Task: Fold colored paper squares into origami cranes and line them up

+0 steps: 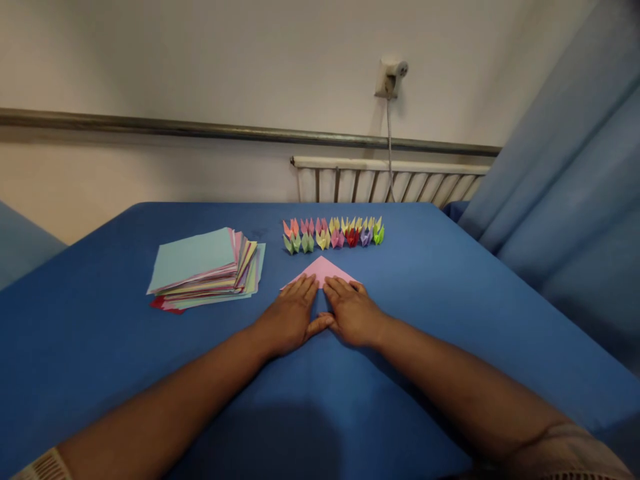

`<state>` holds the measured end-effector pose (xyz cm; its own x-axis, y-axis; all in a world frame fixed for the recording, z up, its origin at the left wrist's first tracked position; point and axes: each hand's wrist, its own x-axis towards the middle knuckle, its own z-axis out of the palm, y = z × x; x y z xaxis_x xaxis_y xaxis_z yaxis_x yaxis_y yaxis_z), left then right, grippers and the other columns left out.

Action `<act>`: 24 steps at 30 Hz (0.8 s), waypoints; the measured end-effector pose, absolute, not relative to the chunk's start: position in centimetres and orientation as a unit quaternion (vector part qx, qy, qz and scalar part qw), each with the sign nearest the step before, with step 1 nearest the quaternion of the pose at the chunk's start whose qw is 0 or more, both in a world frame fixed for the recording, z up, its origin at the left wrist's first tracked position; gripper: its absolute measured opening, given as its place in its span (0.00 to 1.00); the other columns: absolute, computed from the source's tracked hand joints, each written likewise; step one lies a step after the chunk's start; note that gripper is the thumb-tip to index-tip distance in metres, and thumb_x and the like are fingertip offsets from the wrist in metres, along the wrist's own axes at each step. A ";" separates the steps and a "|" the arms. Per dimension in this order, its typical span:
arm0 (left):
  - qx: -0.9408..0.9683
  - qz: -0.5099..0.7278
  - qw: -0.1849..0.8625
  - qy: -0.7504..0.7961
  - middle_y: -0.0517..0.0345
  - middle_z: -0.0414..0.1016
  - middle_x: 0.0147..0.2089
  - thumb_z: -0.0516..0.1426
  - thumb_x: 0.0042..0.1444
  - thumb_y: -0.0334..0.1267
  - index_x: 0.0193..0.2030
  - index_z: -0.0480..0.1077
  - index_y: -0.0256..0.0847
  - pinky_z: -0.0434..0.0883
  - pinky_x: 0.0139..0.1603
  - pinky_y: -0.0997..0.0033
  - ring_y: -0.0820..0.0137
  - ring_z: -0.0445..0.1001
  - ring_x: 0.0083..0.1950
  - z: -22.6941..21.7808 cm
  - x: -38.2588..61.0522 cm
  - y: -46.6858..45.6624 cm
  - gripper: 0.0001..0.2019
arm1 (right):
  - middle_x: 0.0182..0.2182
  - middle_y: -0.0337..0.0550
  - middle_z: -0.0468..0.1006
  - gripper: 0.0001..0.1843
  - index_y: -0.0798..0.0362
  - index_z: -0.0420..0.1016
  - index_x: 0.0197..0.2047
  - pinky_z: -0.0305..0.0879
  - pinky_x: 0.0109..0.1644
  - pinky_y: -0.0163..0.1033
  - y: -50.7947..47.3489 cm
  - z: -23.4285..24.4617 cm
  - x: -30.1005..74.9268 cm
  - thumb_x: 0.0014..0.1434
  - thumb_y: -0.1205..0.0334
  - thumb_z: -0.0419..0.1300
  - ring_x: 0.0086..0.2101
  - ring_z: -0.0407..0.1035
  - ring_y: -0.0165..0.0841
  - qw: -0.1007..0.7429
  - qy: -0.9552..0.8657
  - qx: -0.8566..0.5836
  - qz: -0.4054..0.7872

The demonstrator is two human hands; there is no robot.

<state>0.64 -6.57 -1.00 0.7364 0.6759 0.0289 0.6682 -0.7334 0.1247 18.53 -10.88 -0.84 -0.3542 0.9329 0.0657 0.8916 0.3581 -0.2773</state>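
Observation:
A pink sheet of paper (321,268), folded into a triangle, lies on the blue table with its point facing the wall. My left hand (293,317) rests flat on its left part, fingers stretched out along the near edge. On the right part my right hand (353,312) presses down the same way, fingers extended. The two thumbs meet just in front of the paper. The fingers hide most of the near folded edge. Just beyond the triangle stand small folded paper cranes (323,240) in two rows, in several colours.
A tall, uneven stack of coloured paper (195,259) sits on the blue table (200,373) to the left, light blue on top, with a red sheet (167,305) poking out below. Behind are a wall rail (210,129), a radiator (360,179) and a socket (389,80). A blue curtain (560,160) hangs at right.

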 end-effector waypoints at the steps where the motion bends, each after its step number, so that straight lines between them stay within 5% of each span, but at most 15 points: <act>1: 0.928 0.028 0.052 0.368 0.32 0.50 0.70 0.43 0.57 0.65 0.68 0.50 0.26 0.48 0.68 0.53 0.51 0.48 0.71 -1.0 0.5 -6.5 0.44 | 0.66 0.58 0.54 0.33 0.62 0.53 0.67 0.45 0.65 0.53 -11.0 -0.7 18.6 0.64 0.51 0.48 0.65 0.47 0.45 0.099 -0.811 -0.569 0.089; 6: 0.923 0.008 0.048 0.380 0.31 0.47 0.70 0.44 0.56 0.67 0.68 0.50 0.26 0.49 0.67 0.51 0.48 0.45 0.71 -0.6 0.1 -6.6 0.47 | 0.58 0.69 0.64 0.32 0.69 0.64 0.60 0.56 0.57 0.54 -11.6 0.4 19.3 0.63 0.51 0.50 0.57 0.59 0.53 0.040 -0.770 -0.635 0.039; 13: 0.919 0.001 0.051 0.390 0.32 0.46 0.71 0.44 0.55 0.67 0.68 0.50 0.27 0.49 0.67 0.50 0.48 0.44 0.72 -0.6 0.4 -6.6 0.46 | 0.47 0.69 0.73 0.24 0.64 0.78 0.45 0.59 0.50 0.58 -11.2 1.3 22.4 0.64 0.53 0.49 0.49 0.66 0.55 -0.031 -0.704 -0.709 0.033; 16: 0.919 0.001 0.050 0.391 0.32 0.45 0.71 0.45 0.56 0.66 0.68 0.51 0.31 0.48 0.67 0.48 0.47 0.44 0.72 -0.5 0.6 -6.8 0.44 | 0.57 0.68 0.66 0.25 0.66 0.71 0.55 0.54 0.57 0.57 -10.5 1.1 22.3 0.66 0.56 0.46 0.58 0.57 0.54 0.058 -0.692 -0.719 -0.020; 19: 0.920 0.014 0.053 0.389 0.33 0.46 0.71 0.48 0.56 0.64 0.67 0.54 0.34 0.49 0.67 0.46 0.46 0.46 0.71 -0.5 0.6 -6.9 0.41 | 0.67 0.55 0.53 0.28 0.62 0.56 0.66 0.46 0.65 0.52 -9.5 0.6 20.1 0.68 0.56 0.42 0.66 0.45 0.45 0.157 -0.743 -0.650 -0.011; 24: 0.925 0.020 0.055 0.374 0.34 0.45 0.71 0.50 0.56 0.61 0.67 0.56 0.34 0.49 0.67 0.46 0.47 0.44 0.72 -0.7 0.5 -6.9 0.39 | 0.67 0.54 0.51 0.36 0.62 0.51 0.68 0.43 0.67 0.47 -7.3 -0.7 16.5 0.66 0.44 0.40 0.67 0.43 0.40 0.146 -0.809 -0.553 0.135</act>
<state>0.54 -6.88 -0.67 0.7191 0.6949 -0.0042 0.6905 -0.7138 0.1169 16.52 -7.33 -0.68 -0.3453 0.9345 0.0865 0.8556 0.3513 -0.3802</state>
